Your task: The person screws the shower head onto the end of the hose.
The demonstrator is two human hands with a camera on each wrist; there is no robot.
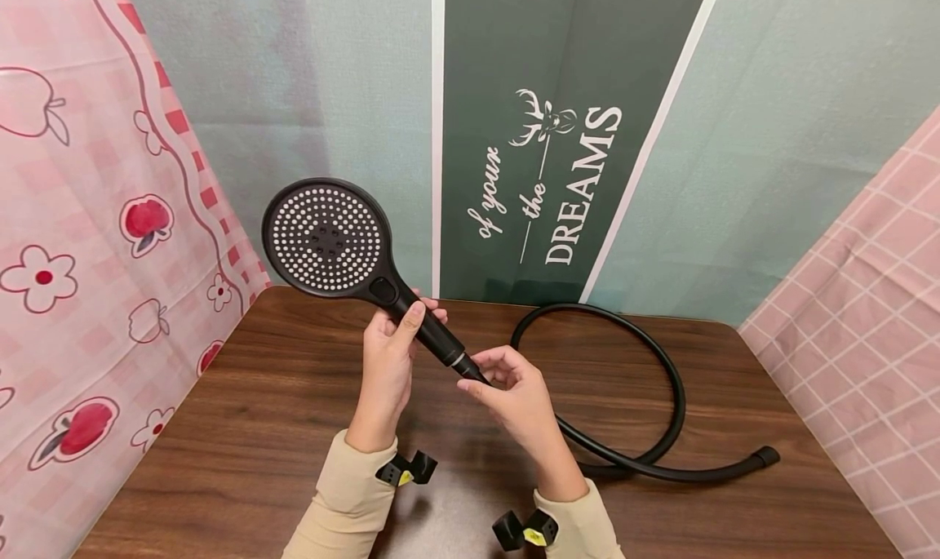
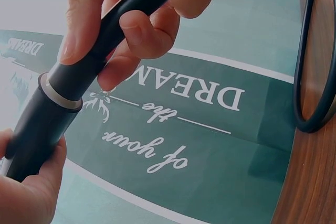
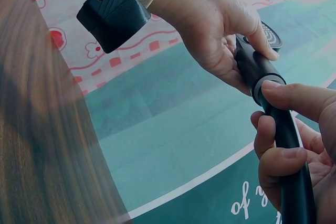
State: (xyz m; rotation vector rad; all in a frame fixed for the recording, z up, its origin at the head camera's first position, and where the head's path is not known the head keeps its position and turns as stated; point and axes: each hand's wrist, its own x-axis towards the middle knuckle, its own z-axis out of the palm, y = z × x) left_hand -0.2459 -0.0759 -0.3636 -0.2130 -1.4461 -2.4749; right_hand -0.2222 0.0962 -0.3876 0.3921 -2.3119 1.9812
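Observation:
A black shower head [image 1: 326,237] with pale nozzles is held tilted above the table, its round face up at the left. My left hand [image 1: 389,363] grips its handle [image 2: 39,124], thumb along the top. Just below, my right hand [image 1: 517,396] holds the black hose end [image 2: 79,72] against the handle's end, fingers curled round it in the right wrist view. A light ring [image 2: 63,97] shows at the joint, handle and hose end in line. Whether they are screwed together, I cannot tell. The black hose [image 1: 677,396] loops on the table to the right.
The hose's other end [image 1: 767,457] lies toward the right side of the brown wooden table [image 1: 257,428]. Behind the table hangs a green cloth [image 1: 367,77] with white lettering; pink patterned cloths [image 1: 44,330] stand at both sides. Small black cameras sit on both wrists.

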